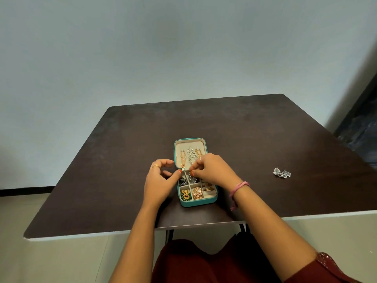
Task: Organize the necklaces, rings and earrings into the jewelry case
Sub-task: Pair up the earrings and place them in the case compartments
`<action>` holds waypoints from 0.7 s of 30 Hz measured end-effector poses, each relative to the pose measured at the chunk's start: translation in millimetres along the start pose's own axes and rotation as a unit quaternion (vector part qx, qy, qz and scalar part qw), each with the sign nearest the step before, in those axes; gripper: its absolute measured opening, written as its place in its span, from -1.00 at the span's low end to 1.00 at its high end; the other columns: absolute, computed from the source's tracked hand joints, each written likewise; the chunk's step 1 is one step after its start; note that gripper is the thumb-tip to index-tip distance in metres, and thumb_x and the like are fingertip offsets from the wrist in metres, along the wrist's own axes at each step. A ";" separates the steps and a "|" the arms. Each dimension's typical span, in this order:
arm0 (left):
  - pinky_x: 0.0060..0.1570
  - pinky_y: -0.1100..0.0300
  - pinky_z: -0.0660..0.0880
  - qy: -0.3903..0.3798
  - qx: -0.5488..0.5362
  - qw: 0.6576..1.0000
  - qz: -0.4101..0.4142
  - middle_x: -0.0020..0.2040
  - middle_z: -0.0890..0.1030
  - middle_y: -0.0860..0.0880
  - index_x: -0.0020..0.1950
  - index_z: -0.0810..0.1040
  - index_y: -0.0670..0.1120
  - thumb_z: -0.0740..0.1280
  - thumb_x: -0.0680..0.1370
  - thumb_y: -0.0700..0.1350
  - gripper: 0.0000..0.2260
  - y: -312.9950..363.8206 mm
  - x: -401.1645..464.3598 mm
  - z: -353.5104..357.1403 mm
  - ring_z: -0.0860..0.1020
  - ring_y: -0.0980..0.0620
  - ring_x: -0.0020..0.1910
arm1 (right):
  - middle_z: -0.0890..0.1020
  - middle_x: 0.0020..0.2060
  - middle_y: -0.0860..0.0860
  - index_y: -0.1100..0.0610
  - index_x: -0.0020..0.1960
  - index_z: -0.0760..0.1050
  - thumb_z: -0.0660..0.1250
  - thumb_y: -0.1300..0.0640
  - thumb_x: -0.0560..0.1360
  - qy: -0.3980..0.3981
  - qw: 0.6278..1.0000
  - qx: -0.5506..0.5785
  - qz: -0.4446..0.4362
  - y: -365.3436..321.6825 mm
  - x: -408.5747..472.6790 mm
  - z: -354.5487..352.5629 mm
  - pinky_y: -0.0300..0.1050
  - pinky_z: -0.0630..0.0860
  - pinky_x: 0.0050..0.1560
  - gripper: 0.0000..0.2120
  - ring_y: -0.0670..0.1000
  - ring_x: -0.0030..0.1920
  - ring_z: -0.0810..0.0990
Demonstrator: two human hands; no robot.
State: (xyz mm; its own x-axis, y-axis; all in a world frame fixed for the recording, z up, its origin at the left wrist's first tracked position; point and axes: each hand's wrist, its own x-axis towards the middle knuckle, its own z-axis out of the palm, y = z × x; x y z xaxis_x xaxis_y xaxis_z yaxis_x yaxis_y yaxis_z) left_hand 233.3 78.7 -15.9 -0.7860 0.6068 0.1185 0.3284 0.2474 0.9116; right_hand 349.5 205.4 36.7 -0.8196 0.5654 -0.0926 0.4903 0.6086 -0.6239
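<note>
A small teal jewelry case (210, 199) lies open flat in the middle of the table. Its cream lid half holds gold and silver necklaces (191, 155). The divided tray half holds dark and silver earrings (187, 180), a green-and-gold piece (185, 195), a rose-gold piece (197, 193) and rings (208, 188). My left hand (161, 180) and my right hand (214, 169) meet over the case's hinge line, fingertips pinched together on a small silver piece; what exactly each finger holds is too small to tell. A silver earring pair (282, 173) lies loose on the table to the right.
The dark brown table (122, 160) stands against a pale wall. Its near edge runs just above my lap. A dark object leans in the right corner beyond the table.
</note>
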 end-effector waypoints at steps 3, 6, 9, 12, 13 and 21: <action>-0.06 -0.01 0.57 -0.006 0.030 1.000 0.002 -0.03 0.56 0.14 0.04 0.46 0.16 0.49 0.39 -0.03 -0.70 -1.0 1.1 2.0 0.57 0.13 -0.16 | 0.69 -0.15 -0.09 -0.03 -0.11 0.67 0.40 0.12 0.44 0.027 1.000 -0.016 0.006 -1.7 -0.4 6.1 -0.01 0.54 0.12 -0.91 -0.08 -0.05 0.61; -0.07 0.02 0.56 -0.008 0.053 0.999 -0.002 0.01 0.55 0.15 0.07 0.44 0.16 0.49 0.39 0.00 -0.67 0.6 2.3 2.0 0.55 0.18 -0.15 | 0.69 -0.10 -0.09 -0.04 -0.09 0.67 0.40 0.09 0.43 0.057 0.997 -0.044 0.013 -3.4 -1.8 9.8 0.05 0.50 0.15 -0.90 -0.04 0.04 0.59; -0.10 0.09 0.53 -0.008 0.081 0.997 -0.016 0.04 0.52 0.16 0.08 0.43 0.16 0.50 0.36 0.05 -0.63 4.0 4.1 1.1 0.52 0.21 -0.11 | 0.69 -0.10 -0.07 -0.02 -0.09 0.68 0.39 0.10 0.44 0.067 0.997 -0.037 0.009 -2.4 -2.7 9.8 -0.05 0.53 0.07 -0.90 -0.04 0.01 0.59; -0.12 0.10 0.52 -0.002 0.090 0.996 -0.019 0.04 0.51 0.16 0.05 0.43 0.16 0.51 0.34 0.09 -0.63 4.9 5.5 1.9 0.52 0.21 -0.12 | 0.69 -0.10 -0.07 0.02 -0.07 0.69 0.36 0.09 0.48 0.048 0.999 -0.003 -0.011 2.0 -3.6 4.1 -0.27 0.45 -0.12 -0.87 -0.09 -0.04 0.60; -0.14 0.11 0.53 -0.001 0.093 0.996 -0.018 0.03 0.51 0.16 0.05 0.44 0.16 0.51 0.34 0.10 -0.63 5.0 5.6 2.4 0.52 0.20 -0.12 | 0.69 -0.09 -0.08 0.04 -0.05 0.69 0.35 0.09 0.50 0.048 0.999 0.012 -0.016 4.1 -4.8 0.1 -0.32 0.42 -0.16 -0.86 -0.12 -0.04 0.59; -0.14 0.10 0.51 -0.009 0.090 0.995 -0.030 -0.02 0.56 0.06 0.02 0.43 0.17 0.50 0.35 0.09 -0.66 5.8 4.9 3.0 0.54 0.16 -0.14 | 0.69 -0.11 -0.09 0.06 -0.04 0.68 0.38 0.11 0.47 0.205 0.965 0.161 0.012 54.3 -29.0 -53.2 -0.20 0.51 0.04 -0.88 -0.13 -0.04 0.62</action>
State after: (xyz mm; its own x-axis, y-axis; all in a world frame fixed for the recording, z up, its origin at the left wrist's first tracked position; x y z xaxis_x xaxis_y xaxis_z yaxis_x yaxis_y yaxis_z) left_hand 232.9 85.3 -11.2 -0.7985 0.5992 0.0576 0.3709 0.4145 0.8310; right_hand 415.7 251.6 46.8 -0.5904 0.7904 0.1635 0.3367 0.4253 -0.8401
